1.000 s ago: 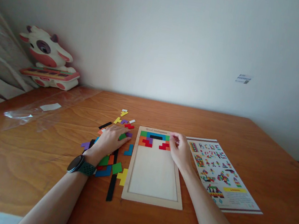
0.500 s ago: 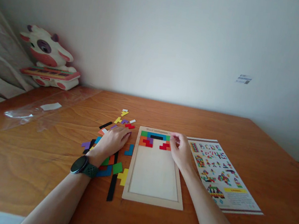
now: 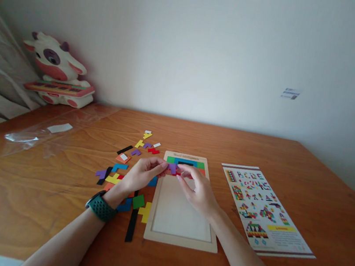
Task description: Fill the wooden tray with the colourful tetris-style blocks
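Note:
Between the fingertips of both hands is a purple puzzle piece (image 3: 172, 168), held over the upper part of a wooden puzzle board (image 3: 180, 242). My left hand (image 3: 145, 173) pinches its left end, and my right hand (image 3: 198, 188) grips its right end. Beneath them, coloured pieces fill the top of the board: a green piece (image 3: 170, 160) at the corner and a blue piece (image 3: 186, 161) around a black one. Some red shows under the fingers, but the hands hide most of that row. The lower board surface is bare pale wood.
Loose puzzle pieces, among them a green square (image 3: 138, 201) and a yellow piece (image 3: 144, 212), lie left of the board. A printed pattern sheet (image 3: 267, 213) lies to its right. Farther left are a clear plastic bag (image 3: 36, 138) and a cow toy keyboard (image 3: 59, 88).
My left hand has moved right from the loose pieces to the board. My right hand has moved left from the board's upper right edge. The purple piece is now held between them.

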The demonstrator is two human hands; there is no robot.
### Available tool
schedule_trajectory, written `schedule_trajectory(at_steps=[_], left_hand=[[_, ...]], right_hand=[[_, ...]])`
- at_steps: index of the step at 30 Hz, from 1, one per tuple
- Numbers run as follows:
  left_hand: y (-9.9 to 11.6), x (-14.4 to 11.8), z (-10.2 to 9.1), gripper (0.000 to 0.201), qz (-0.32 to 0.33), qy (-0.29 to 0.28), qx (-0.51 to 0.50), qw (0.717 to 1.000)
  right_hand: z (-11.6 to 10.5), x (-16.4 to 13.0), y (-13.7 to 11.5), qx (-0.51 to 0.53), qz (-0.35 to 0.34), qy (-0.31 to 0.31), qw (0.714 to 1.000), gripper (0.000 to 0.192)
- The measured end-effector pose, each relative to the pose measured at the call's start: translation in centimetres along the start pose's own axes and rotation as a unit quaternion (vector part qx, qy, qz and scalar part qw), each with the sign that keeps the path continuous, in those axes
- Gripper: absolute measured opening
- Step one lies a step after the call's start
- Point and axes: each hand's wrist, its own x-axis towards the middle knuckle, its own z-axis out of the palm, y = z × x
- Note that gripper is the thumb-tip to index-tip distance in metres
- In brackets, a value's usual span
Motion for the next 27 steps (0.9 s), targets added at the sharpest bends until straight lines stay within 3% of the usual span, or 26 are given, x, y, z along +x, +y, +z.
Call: schedule_trajectory(at_steps=[4, 10, 14, 16, 20, 27], left_hand=[[-0.1, -0.4, 0.8, 0.039, 0.025, -0.043, 0.041, 0.998], [0.0, -0.8, 1.2, 0.032, 0.048, -0.014, 0.167, 0.985], [0.2, -0.9, 1.2, 0.023, 0.099, -0.031, 0.271, 0.957], [0.2, -1.0, 1.2, 0.019, 0.143, -0.054, 0.332, 0.931], [0.1, -1.1, 1.2, 0.016, 0.195, -0.079, 0.404, 0.89], [0.3, -1.1, 1.4, 0.02, 0.207, -0.096, 0.436, 0.871]], right_hand=[[0.4, -0.1, -0.4, 0.044, 0.024, 0.011, 0.999, 0.023], [-1.2, 0.6, 1.1, 0.078, 0.109, 0.153, 0.979, 0.016], [-3.5, 0.9, 2.8, -0.028, 0.094, 0.222, 0.97, 0.013], [-4.3, 0.9, 3.2, -0.086, 0.06, 0.209, 0.972, 0.013], [-4.2, 0.7, 3.1, -0.186, 0.006, 0.121, 0.975, 0.021], [-3.1, 0.4, 2.8, -0.25, -0.04, 0.039, 0.967, 0.026]])
